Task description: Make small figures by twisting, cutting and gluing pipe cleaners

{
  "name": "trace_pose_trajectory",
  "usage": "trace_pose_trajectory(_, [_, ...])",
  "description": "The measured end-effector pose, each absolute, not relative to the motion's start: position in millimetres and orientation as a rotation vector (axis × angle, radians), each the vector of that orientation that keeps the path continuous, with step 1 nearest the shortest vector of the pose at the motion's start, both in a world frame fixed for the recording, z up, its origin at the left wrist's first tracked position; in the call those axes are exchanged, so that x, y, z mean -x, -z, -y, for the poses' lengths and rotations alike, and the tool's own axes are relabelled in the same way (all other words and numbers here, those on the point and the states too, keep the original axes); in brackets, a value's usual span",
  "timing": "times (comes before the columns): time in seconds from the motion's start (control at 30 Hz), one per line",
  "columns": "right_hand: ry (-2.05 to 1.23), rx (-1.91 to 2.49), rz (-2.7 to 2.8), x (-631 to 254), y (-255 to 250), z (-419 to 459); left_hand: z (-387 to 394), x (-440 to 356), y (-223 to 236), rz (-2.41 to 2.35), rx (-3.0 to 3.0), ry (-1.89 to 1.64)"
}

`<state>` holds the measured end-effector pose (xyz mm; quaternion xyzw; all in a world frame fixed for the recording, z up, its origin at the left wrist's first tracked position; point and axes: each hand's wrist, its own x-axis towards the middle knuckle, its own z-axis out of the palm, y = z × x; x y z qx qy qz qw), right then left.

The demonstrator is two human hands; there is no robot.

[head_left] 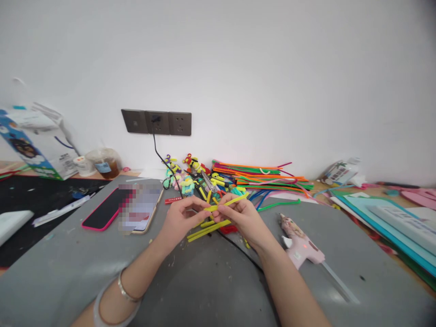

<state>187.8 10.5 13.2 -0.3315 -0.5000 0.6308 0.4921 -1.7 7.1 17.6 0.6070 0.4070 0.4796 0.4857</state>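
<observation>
Both hands meet over the grey mat [190, 281], pinching one yellow pipe cleaner [235, 200] between them. My left hand [185, 220] is closed on its left end. My right hand [240, 220] grips it farther along, and the free end sticks out up and to the right. Below the fingers lie more yellow pipe cleaner pieces [207, 230] on the mat. Behind the hands is a heap of small pipe cleaner figures [187, 184], with scissors [208, 181] among them.
A pink hot glue gun [301, 245] lies at right, its black cord running under my hands to the wall socket [156, 122]. Two phones [109, 209] lie at left. Bundled coloured pipe cleaners [262, 175] sit by the wall. A drink cup [105, 162] stands back left.
</observation>
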Motion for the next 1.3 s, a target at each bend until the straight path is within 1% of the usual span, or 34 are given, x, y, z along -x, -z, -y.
trace_pose_trajectory(0.33, [-1.532,0.793,1.207,-186,-16,-9,-6,2,-21,-1.006,-1.404,-1.203])
trace_pose_trajectory(0.53, [-1.549,0.763,1.206,-184,-14,-9,-7,1,-21,-0.938,-1.299,-1.216])
trace_pose_trajectory(0.63, [-1.413,0.756,1.258,-179,-14,-8,-6,-4,-17,-0.837,-1.019,-1.163])
trace_pose_trajectory(0.73, [-1.125,0.775,1.359,-173,-13,-7,-6,-8,-13,-0.763,-0.77,-1.117])
trace_pose_trajectory(0.8, [-0.972,0.76,1.417,-171,-14,-6,-6,-9,-12,-0.746,-0.706,-1.112])
trace_pose_trajectory(0.9, [-0.893,0.726,1.475,-171,-15,-6,-6,-10,-12,-0.742,-0.688,-1.094])
trace_pose_trajectory(1.07, [-0.947,0.732,1.493,-173,-15,-8,-5,-13,-13,-0.74,-0.721,-1.118])
trace_pose_trajectory(1.3, [-1.243,0.633,1.298,-169,-11,-5,0,-15,-9,-0.74,-0.92,-1.301])
